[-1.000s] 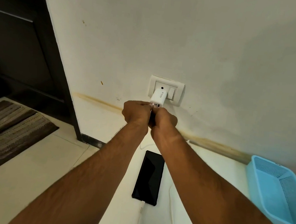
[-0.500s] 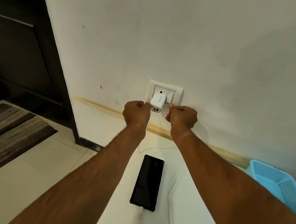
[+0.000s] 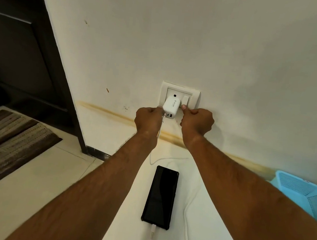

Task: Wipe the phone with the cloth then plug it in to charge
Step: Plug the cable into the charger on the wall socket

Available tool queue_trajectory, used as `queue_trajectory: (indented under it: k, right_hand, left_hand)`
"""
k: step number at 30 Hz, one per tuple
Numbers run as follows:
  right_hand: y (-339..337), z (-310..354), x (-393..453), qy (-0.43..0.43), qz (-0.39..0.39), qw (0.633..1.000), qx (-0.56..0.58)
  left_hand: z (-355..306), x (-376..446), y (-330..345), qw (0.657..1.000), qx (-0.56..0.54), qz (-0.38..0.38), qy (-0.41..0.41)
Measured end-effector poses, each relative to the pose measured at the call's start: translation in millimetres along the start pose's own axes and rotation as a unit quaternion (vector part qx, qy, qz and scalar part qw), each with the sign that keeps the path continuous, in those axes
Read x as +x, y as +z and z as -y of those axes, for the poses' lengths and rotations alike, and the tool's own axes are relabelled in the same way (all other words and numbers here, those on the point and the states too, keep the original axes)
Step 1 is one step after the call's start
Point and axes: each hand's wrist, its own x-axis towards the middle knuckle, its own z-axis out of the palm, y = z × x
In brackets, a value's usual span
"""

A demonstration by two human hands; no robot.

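A black phone [image 3: 160, 196] lies face up on the white surface, with a white cable [image 3: 188, 216] plugged into its near end. The cable loops up to a white charger adapter [image 3: 171, 106] seated in the wall socket plate [image 3: 195, 96]. My left hand [image 3: 147, 118] is closed beside the adapter's left edge and pinches the cable where it enters the adapter. My right hand [image 3: 197, 122] is a fist, with its thumb tip against the lower edge of the white switch [image 3: 185, 99]. No cloth is in view.
A light blue plastic basket [image 3: 302, 193] stands at the right by the wall. At the left is a dark door [image 3: 20, 46], with a striped brown mat [image 3: 8, 143] on the tiled floor [image 3: 28, 194].
My right hand has left the adapter and moved right and up, and its thumb now rests on the switch. My left hand stays at the adapter and cable.
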Motion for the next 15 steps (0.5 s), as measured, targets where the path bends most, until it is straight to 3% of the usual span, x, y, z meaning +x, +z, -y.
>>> queue_trajectory:
  k: [5, 10, 15]
  right_hand:
    - [1, 0, -1, 0.001, -0.002, 1.000, 0.002]
    - [0, -2, 0, -0.013, 0.004, 1.000, 0.002]
    - [0, -3, -1, -0.026, 0.000, 1.000, 0.009]
  left_hand:
    - [-10, 1, 7, 0.994, 0.067, 0.031, 0.079]
    - [-11, -1, 18, 0.956, 0.202, 0.047, 0.209]
    - [-10, -2, 22, 0.939, 0.249, 0.033, 0.236]
